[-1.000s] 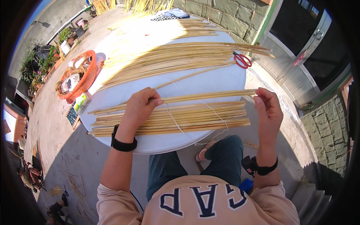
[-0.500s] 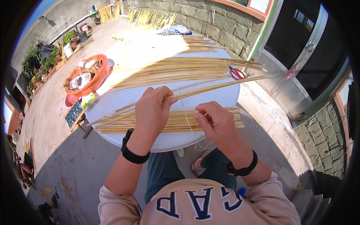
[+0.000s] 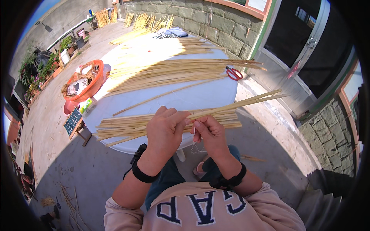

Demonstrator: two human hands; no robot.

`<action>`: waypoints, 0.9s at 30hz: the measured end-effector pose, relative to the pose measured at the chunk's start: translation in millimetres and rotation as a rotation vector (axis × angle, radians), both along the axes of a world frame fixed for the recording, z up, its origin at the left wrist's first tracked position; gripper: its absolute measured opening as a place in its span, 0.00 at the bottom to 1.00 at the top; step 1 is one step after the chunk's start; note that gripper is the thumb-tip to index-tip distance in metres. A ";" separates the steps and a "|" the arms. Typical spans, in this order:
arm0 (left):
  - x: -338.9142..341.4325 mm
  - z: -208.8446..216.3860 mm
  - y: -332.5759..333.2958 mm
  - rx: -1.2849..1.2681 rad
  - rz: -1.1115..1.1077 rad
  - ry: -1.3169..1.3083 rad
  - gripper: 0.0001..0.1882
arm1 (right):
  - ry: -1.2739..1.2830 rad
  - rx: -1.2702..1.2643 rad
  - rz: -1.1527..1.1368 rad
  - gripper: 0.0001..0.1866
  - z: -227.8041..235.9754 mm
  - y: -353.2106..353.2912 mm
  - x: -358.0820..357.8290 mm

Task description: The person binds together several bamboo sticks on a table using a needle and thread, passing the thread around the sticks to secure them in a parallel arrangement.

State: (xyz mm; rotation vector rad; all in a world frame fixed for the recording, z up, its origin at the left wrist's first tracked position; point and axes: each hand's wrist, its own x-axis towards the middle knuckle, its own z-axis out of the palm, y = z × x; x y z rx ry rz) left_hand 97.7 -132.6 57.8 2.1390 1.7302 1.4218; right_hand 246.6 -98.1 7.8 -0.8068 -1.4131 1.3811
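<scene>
Above the near side of the round white table (image 3: 133,101), my left hand (image 3: 165,126) is closed around a couple of long pale stalks (image 3: 250,102). Their right ends fan slightly apart, and their left part slants down toward the table's near edge. My right hand (image 3: 210,134) is close beside the left, just under the stalks, with thumb and forefinger pinched on a white thread (image 3: 195,144). The thread's loose end dangles below the fingers. Beneath the stalks, a row of cut stalks (image 3: 111,127) lies along the near edge. The spot where thread meets stalks is hidden by my fingers.
More long stalks (image 3: 154,73) cover the table's far half, with red-handled scissors (image 3: 234,73) at their right end. A lone stalk (image 3: 154,97) lies mid-table. Left stand an orange basin (image 3: 98,86) and a small woven-seat stool (image 3: 73,124). A folded cloth (image 3: 171,33) lies at the back.
Both hands have come together and lower, nearer to me, bringing the held stalks along. My right hand has moved left to the stalks with the thread. The view has shifted slightly.
</scene>
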 end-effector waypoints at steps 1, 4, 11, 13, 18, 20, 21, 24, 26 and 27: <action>2.8 -1.1 -0.6 0.007 -0.004 -0.001 0.06 | 0.036 -0.006 0.025 0.06 -2.2 -1.2 1.8; 7.8 -4.4 -2.6 0.000 0.011 0.024 0.06 | 0.064 -0.089 0.050 0.07 -5.8 -4.6 6.8; 18.3 -9.8 -0.5 0.019 -0.022 0.003 0.06 | 0.064 -0.039 -0.014 0.05 -10.1 -7.6 15.9; 22.1 -11.5 -1.5 0.000 -0.030 -0.015 0.06 | 0.095 -0.037 -0.027 0.05 -13.0 -9.4 18.0; 27.9 -15.8 -5.3 0.004 -0.043 -0.015 0.07 | 0.182 -0.115 -0.033 0.04 -18.3 -13.7 21.0; 28.6 -17.9 -6.6 0.008 -0.048 -0.018 0.07 | 0.209 -0.092 -0.015 0.04 -19.5 -15.7 21.7; 29.3 -19.4 -7.3 0.007 -0.051 -0.026 0.07 | 0.204 -0.079 -0.021 0.05 -19.7 -16.3 21.8; 28.7 -23.3 -7.8 -0.004 -0.064 -0.058 0.07 | 0.195 -0.063 -0.008 0.05 -16.4 -15.2 21.3; 26.5 -25.2 -5.7 0.008 -0.057 -0.059 0.07 | 0.138 -0.158 0.052 0.05 -7.8 -11.5 24.6; 23.6 -25.2 -2.0 0.028 -0.044 -0.046 0.07 | 0.091 -0.193 0.075 0.05 -1.6 -10.0 27.8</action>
